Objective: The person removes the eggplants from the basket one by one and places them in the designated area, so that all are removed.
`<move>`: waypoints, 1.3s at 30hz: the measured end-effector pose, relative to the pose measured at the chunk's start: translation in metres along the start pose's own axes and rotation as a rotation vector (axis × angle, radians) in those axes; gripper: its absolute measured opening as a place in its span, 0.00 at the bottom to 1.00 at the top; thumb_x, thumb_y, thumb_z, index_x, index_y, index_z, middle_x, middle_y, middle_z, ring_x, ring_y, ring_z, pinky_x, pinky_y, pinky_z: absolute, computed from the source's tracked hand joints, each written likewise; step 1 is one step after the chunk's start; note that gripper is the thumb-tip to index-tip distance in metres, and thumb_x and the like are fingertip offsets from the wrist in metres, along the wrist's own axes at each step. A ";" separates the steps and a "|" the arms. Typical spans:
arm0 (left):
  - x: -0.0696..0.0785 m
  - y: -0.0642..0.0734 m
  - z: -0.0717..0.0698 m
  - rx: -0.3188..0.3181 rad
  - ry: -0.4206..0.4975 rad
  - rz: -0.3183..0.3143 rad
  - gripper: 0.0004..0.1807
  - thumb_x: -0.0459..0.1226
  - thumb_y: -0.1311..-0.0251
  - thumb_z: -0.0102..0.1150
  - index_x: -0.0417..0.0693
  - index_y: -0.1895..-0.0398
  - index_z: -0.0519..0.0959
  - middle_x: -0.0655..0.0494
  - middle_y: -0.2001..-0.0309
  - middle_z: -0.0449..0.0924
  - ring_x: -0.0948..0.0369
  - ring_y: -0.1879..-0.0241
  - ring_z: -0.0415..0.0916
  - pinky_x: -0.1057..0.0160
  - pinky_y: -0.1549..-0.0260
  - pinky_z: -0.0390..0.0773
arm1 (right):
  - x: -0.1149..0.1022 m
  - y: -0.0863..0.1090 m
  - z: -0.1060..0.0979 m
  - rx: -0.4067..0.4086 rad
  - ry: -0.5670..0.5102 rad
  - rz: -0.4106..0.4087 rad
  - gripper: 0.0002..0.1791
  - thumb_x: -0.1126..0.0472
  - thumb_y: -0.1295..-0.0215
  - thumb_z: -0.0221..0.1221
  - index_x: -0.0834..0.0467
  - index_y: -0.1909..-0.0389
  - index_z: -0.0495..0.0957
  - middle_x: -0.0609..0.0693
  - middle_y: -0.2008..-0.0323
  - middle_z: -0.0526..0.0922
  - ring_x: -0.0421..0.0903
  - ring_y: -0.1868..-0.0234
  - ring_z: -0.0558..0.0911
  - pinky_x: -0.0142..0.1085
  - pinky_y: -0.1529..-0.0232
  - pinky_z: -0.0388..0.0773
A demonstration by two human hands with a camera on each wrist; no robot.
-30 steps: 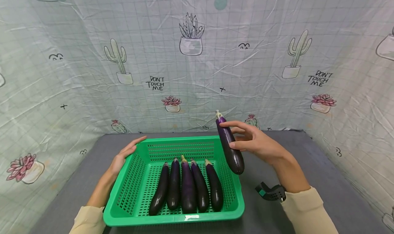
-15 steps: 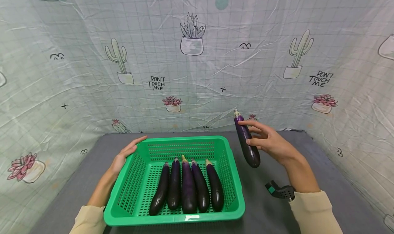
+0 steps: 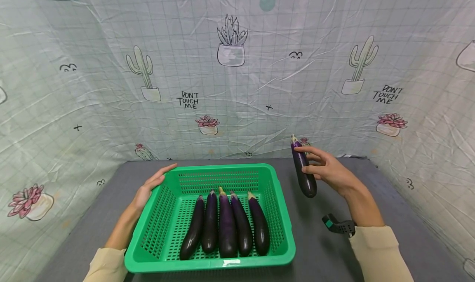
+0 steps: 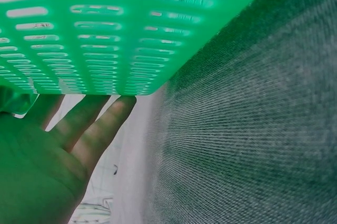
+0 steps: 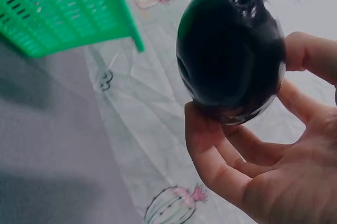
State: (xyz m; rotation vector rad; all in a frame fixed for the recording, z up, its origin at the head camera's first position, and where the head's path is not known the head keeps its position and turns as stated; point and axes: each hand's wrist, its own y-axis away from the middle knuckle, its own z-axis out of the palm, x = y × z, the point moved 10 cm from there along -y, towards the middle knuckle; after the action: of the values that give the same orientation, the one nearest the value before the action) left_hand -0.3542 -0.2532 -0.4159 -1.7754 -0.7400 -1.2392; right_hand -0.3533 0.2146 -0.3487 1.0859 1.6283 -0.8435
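Observation:
My right hand [image 3: 330, 170] holds an eggplant [image 3: 306, 177] between thumb and fingers, above the table to the right of the basket. Its stem end points up and away, and the rounded purple-black end hangs lower; that end faces the camera in the right wrist view, where the eggplant [image 5: 229, 50] hides part of the fingers. My left hand [image 3: 146, 189] rests along the outside of the green basket's [image 3: 208, 265] left wall. In the left wrist view the left hand's fingers [image 4: 102, 126] are extended and touch the slotted basket [image 4: 100, 34].
Several eggplants [image 3: 227, 228] lie side by side in the basket, stems toward the back. A grey cloth covers the table [image 3: 315, 249]. A printed curtain [image 3: 237, 88] closes off the back and both sides. A black wrist device [image 3: 339, 226] sits at my right wrist.
The held eggplant has moved right, from over the basket's right rim to above the table beside it, and lies slightly farther back. My left hand and the basket have stayed still.

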 end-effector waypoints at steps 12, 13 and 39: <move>-0.001 0.000 -0.003 0.029 -0.043 -0.020 0.29 0.37 0.15 0.23 0.37 0.17 0.48 0.52 0.22 0.60 0.66 0.32 0.73 0.68 0.40 0.78 | 0.045 -0.016 -0.010 0.025 -0.002 0.109 0.37 0.62 0.27 0.60 0.53 0.19 0.59 0.69 0.20 0.49 0.69 0.26 0.64 0.48 0.45 0.79; -0.001 0.000 -0.003 0.035 -0.060 -0.022 0.29 0.38 0.15 0.23 0.36 0.17 0.48 0.52 0.21 0.60 0.68 0.32 0.72 0.69 0.39 0.76 | 0.049 -0.017 -0.011 0.032 0.009 0.119 0.37 0.63 0.27 0.60 0.53 0.19 0.59 0.69 0.20 0.50 0.69 0.27 0.65 0.49 0.46 0.80; 0.000 0.000 -0.003 0.035 -0.058 -0.009 0.29 0.37 0.16 0.23 0.35 0.18 0.48 0.64 0.24 0.62 0.68 0.32 0.72 0.70 0.39 0.76 | 0.097 -0.037 -0.011 0.110 0.377 0.145 0.33 0.63 0.30 0.62 0.59 0.25 0.68 0.78 0.30 0.63 0.50 0.65 0.75 0.41 0.69 0.74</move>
State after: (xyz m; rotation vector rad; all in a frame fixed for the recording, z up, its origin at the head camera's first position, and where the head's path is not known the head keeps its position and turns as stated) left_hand -0.3558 -0.2554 -0.4156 -1.7881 -0.7993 -1.1783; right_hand -0.4047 0.2364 -0.4374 1.4915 1.7976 -0.6667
